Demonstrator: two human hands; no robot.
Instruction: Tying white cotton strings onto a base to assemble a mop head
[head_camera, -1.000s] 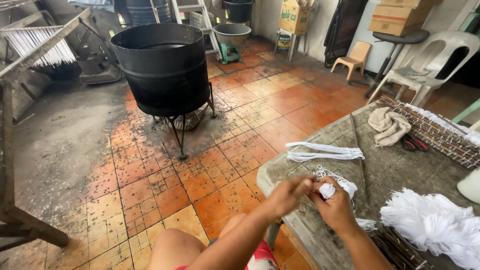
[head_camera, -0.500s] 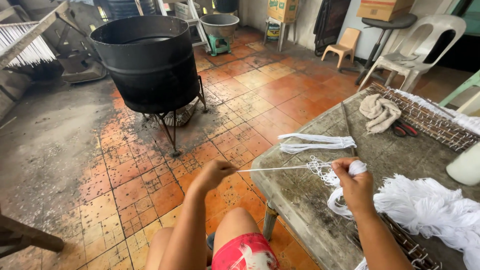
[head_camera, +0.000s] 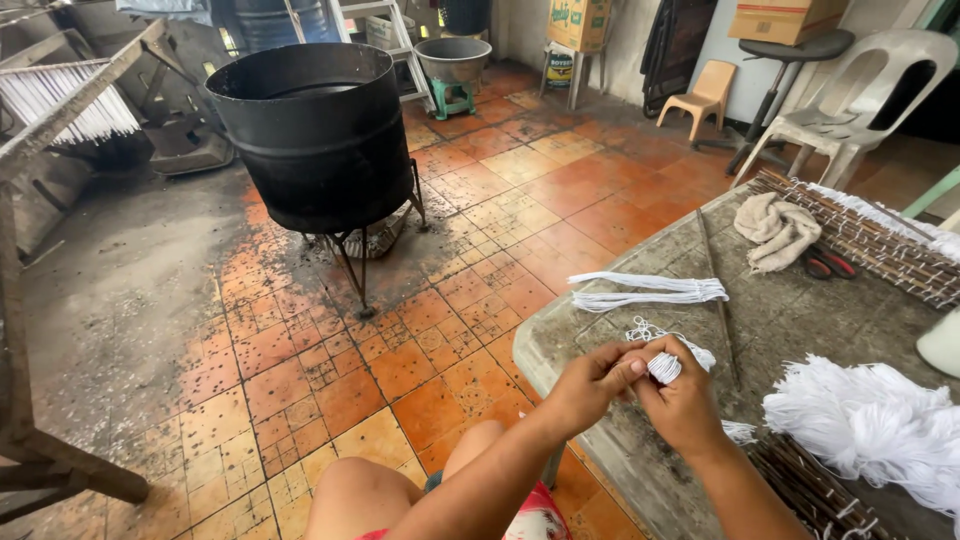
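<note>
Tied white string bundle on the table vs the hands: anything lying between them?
In the head view, only a small loose tangle of white string lies on the grey table between the tied bundle and the hands.

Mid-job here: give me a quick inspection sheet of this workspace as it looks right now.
Surface: grey worn table, stained.
Job's things: small white string bundle pinched between left hand and right hand.
Clutter: tied string bundle, white string pile, beige cloth, thin stick, scissors.
Grip: both hands shut on the bundle.
Cables: nothing seen.
Surroundings: black drum on a stand, tiled floor, plastic chair.
</note>
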